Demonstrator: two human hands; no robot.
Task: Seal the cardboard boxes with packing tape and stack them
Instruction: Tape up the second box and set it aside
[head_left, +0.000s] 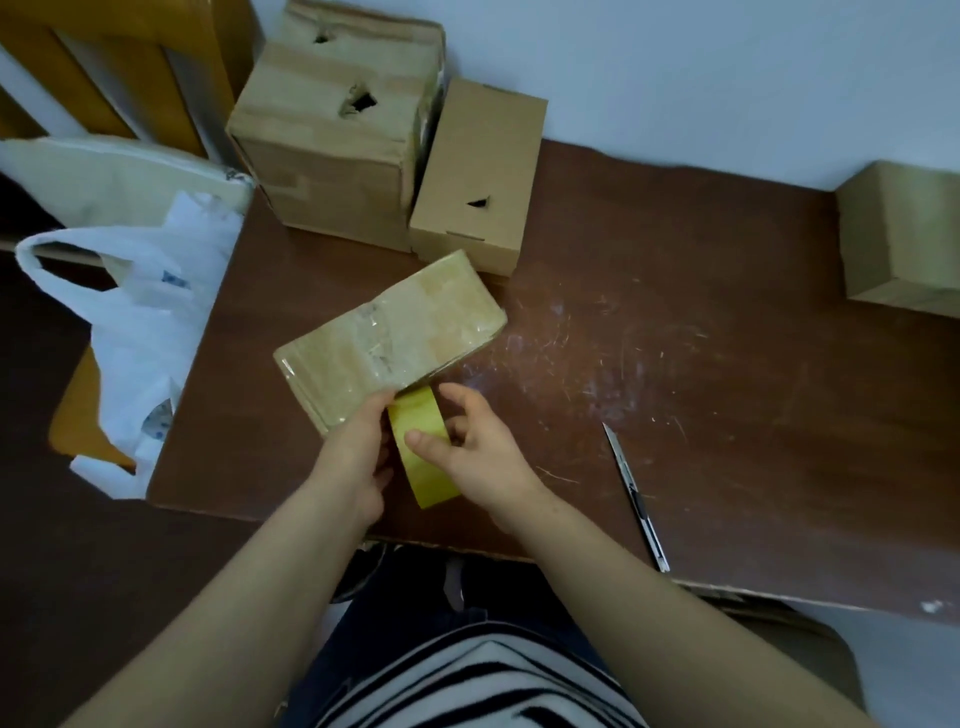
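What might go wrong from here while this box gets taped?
1. The utility knife lies by the near edge of the table, close to the right forearm; a nudge could knock it toward the lap.
2. Only the left hand, at the near corner, steadies the box; pulling the tape roll held in the right hand may drag it askew.
3. Tape already on the box looks wrinkled, so a new strip may crease too.
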